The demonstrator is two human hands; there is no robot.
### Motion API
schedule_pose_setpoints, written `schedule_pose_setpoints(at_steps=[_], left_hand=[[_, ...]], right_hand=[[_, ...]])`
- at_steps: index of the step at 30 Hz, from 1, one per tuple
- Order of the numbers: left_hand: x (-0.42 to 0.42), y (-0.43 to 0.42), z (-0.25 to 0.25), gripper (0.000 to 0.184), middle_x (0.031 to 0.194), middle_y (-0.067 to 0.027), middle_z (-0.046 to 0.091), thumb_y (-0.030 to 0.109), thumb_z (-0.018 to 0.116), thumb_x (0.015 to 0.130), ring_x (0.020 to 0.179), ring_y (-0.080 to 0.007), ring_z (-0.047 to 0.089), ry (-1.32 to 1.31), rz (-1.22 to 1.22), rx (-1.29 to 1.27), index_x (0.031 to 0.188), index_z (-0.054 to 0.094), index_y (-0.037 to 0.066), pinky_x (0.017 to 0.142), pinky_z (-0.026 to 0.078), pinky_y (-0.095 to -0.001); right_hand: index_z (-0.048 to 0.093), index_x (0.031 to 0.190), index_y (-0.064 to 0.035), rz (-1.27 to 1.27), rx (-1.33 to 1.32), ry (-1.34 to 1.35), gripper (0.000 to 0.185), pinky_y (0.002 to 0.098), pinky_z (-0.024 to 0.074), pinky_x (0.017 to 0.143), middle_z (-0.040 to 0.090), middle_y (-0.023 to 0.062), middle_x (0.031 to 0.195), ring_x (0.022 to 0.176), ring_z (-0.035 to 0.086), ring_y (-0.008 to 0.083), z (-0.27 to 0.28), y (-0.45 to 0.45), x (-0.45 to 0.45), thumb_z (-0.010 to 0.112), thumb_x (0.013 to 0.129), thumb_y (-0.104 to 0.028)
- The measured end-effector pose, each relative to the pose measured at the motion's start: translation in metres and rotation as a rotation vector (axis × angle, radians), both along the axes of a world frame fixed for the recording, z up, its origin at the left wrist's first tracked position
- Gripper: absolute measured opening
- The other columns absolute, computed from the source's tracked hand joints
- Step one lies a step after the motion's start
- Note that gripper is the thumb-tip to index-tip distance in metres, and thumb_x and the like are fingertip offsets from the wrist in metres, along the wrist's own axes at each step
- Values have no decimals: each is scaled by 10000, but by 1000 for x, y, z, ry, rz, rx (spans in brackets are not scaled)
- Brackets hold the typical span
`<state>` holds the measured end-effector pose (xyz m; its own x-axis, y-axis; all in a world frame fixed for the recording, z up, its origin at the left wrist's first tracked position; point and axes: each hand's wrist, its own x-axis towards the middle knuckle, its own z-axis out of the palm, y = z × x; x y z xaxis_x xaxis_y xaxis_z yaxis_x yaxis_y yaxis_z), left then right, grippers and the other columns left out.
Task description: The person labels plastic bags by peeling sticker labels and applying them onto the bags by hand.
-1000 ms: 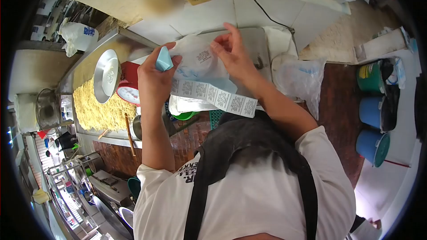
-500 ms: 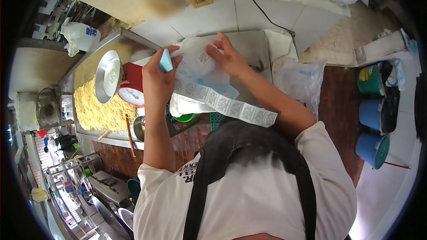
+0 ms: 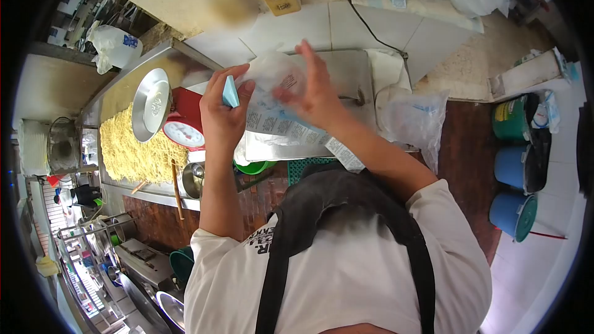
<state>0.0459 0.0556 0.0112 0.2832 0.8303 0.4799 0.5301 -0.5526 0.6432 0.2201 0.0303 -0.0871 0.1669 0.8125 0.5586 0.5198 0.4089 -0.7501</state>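
Note:
My left hand [image 3: 224, 108] is closed around the edge of a clear plastic bag [image 3: 267, 74] and a light blue, wedge-shaped object [image 3: 231, 91] that sticks up between thumb and fingers. My right hand [image 3: 312, 89] is slightly blurred, with its fingers apart, over the right side of the bag. Reddish print shows on the bag near the right thumb. Below both hands hangs a strip of printed labels [image 3: 281, 125], partly covered by my right forearm. I cannot tell where the strip is attached.
A metal pan [image 3: 151, 105] sits on a red scale [image 3: 185, 127], left of my hands. Yellow noodles [image 3: 139, 154] cover the counter there, beside a wooden stick [image 3: 176, 188]. Plastic bags [image 3: 411, 120] lie at right. Blue buckets [image 3: 512, 161] stand by the wall.
My right hand has spread its fingers and shifted slightly over the bag. The label strip has swung down and left, so less of it shows past my right forearm.

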Motion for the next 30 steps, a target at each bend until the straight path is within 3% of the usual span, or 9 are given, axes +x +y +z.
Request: schedule_pose_setpoints(at_steps=[6, 9, 12, 15, 18, 21, 24, 27, 30], left_hand=[[-6, 5, -3, 146, 1033, -98, 673, 25, 724, 841, 925, -206, 663, -123, -15, 133, 986, 710, 30, 794, 523, -291], [-3, 4, 3, 200, 1021, -77, 670, 18, 730, 834, 833, -154, 628, -148, -15, 103, 1032, 698, 24, 759, 511, -268], [-8, -1, -5, 295, 1022, -52, 668, 39, 740, 833, 755, -102, 553, -274, 64, -41, 1120, 670, 22, 727, 493, -254], [-27, -3, -29, 408, 1062, -43, 662, 57, 761, 818, 718, -69, 485, -428, 134, -207, 1203, 631, 24, 720, 480, -248], [-44, -8, -68, 516, 1142, -86, 645, 56, 791, 779, 905, -138, 585, -327, 163, -379, 1256, 596, 21, 820, 491, -278], [-45, -19, -91, 632, 1131, -144, 643, 154, 845, 731, 1058, -253, 605, -129, 156, -410, 1270, 563, -17, 947, 465, -345], [-47, -18, -118, 494, 956, -107, 667, 228, 819, 774, 871, -198, 622, -74, 257, -435, 1160, 613, 0, 807, 493, -317], [-41, -13, -106, 353, 844, -58, 655, 242, 784, 820, 723, -128, 597, -170, 247, -526, 1046, 645, 9, 674, 496, -290], [-44, -23, -106, 247, 783, -16, 628, 228, 744, 867, 658, -91, 582, -188, 191, -541, 915, 653, 4, 567, 507, -255]], right_hand=[[369, 1446, -20, 114, 8, 65, 705, 426, 375, 1055, 460, 213, 1382, 1259, 438, 377, 36, -8, 11, 712, 874, -249], [575, 1297, -93, 161, 121, 0, 439, 370, 445, 974, 575, 144, 1238, 1152, 545, 314, 31, 38, 25, 704, 882, -154], [694, 1082, -109, 268, -46, -104, 208, 347, 486, 837, 637, 97, 1004, 961, 609, 284, 44, 61, 35, 698, 874, -100], [715, 943, -100, 122, 197, -124, 89, 338, 494, 749, 622, 78, 868, 826, 616, 249, 64, 53, 36, 724, 856, -118], [708, 909, -69, 107, 83, -136, 86, 311, 500, 705, 617, 68, 862, 774, 613, 217, 62, 48, 36, 735, 851, -127], [692, 922, -43, 86, 213, 108, 102, 278, 494, 662, 624, 48, 814, 703, 601, 158, 85, 31, 27, 717, 874, -129], [680, 908, -38, 190, -18, 118, 86, 285, 509, 649, 652, 64, 792, 682, 621, 162, 76, 36, 25, 680, 895, -123], [665, 921, -32, 15, 3, 311, 104, 279, 502, 644, 666, 62, 785, 683, 618, 125, 81, 30, 25, 648, 926, -134], [622, 967, -25, 245, -198, 225, 149, 255, 501, 671, 655, 24, 796, 708, 611, 115, 79, 35, 35, 602, 979, -172]])
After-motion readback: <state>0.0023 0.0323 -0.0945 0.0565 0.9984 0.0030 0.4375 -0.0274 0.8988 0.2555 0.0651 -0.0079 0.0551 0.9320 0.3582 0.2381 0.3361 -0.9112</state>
